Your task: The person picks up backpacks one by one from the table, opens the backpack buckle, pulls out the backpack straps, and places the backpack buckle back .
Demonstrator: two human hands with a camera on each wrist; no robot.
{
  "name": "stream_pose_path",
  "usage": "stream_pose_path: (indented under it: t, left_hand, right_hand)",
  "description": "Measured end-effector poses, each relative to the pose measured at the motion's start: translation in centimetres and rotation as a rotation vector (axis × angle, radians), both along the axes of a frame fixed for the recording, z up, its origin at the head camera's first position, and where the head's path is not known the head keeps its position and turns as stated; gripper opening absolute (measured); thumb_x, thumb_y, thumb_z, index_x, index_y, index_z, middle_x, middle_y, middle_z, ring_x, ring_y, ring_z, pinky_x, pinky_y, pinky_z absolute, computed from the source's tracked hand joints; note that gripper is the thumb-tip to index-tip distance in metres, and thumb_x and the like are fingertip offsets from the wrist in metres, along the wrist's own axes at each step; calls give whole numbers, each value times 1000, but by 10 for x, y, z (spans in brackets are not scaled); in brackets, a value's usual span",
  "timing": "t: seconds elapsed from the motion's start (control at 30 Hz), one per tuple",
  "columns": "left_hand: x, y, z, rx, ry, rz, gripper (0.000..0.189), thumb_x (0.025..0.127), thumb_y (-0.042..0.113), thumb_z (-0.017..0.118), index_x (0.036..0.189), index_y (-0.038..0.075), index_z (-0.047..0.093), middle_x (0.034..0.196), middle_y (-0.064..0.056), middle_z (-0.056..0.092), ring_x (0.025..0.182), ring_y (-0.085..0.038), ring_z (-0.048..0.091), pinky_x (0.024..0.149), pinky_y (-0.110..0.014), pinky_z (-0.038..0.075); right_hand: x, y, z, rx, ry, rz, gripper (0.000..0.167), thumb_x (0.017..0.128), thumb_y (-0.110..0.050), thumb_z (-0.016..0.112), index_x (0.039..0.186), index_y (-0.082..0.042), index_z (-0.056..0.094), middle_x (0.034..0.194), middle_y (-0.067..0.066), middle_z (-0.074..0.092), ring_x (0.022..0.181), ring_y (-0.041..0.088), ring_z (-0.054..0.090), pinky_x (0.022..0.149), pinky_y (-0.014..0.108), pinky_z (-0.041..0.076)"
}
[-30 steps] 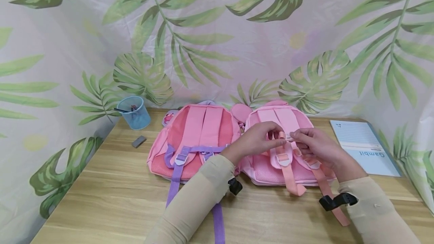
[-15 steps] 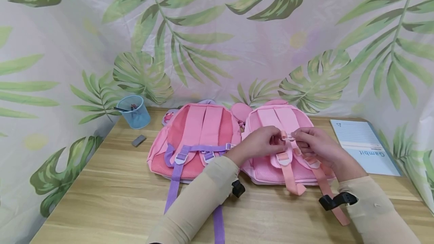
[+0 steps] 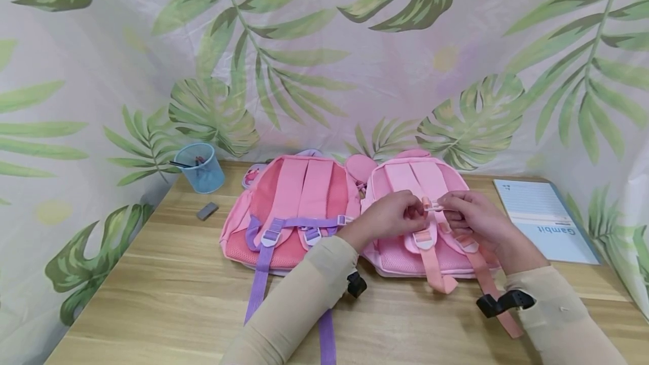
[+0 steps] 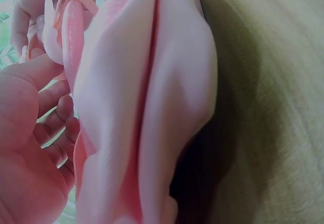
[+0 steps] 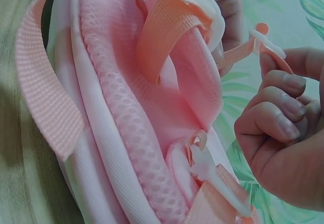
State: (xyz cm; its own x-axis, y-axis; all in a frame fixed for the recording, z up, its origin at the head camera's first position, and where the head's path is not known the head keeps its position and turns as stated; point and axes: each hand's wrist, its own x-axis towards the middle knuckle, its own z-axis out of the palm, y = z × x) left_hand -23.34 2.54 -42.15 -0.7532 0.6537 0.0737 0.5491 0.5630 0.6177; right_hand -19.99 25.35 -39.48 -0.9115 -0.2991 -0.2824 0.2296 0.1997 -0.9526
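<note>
A pink backpack (image 3: 375, 249) lies with its back panel and shoulder straps up. Above it, my left hand (image 3: 387, 214) pinches a narrow orange strap (image 5: 235, 54) near a small white buckle (image 3: 432, 207). Facing it, my right hand (image 3: 476, 218) pinches the strap's end at that buckle between thumb and forefinger, other fingers curled in. Through the buckle the webbing makes a short loop, seen in the right wrist view. Two wider orange straps (image 3: 432, 266) hang from white adjusters (image 3: 423, 239) at the backpack's lower edge. In the left wrist view, the backpack's side (image 4: 174, 77) fills the middle.
Left of this backpack lies another pink one (image 3: 238, 230) with purple straps (image 3: 261, 275). A blue mesh pen cup (image 3: 207, 176) and a grey eraser-like block (image 3: 207, 211) stand at the table's left. A notebook (image 3: 547, 224) lies at right. Leaf-printed cloth hangs behind.
My left fingers have drawn closer together and slightly lower at the strap. The white buckle between my hands shows more plainly. The right hand has barely moved.
</note>
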Motion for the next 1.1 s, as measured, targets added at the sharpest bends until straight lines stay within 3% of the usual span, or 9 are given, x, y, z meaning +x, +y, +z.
stream_pose_path:
  t: [0.3,0.77,1.1]
  left_hand:
    - [-1,3,-2,-13,9,-17,21,101,29,77,112,12,76,100,4,69,90,-3,60,83,-14,48]
    - [1,3,-1,-11,-1,-17,20,101,27,76,113,11,76,99,3,70,89,-5,59,83,-15,47]
    - [0,3,-1,-2,-41,-14,18,101,25,76,111,10,75,92,5,67,83,-3,57,79,-14,45]
  right_hand:
    - [1,0,-2,-51,-8,-26,28,115,-23,48,93,-19,64,70,-8,44,58,6,40,54,22,38]
    - [3,-4,1,-169,41,-57,34,115,-17,46,85,-17,61,68,-8,41,58,10,31,59,33,17]
    - [2,-7,-1,-264,101,-53,36,115,-14,44,82,-16,58,68,-8,40,59,17,22,59,36,14]
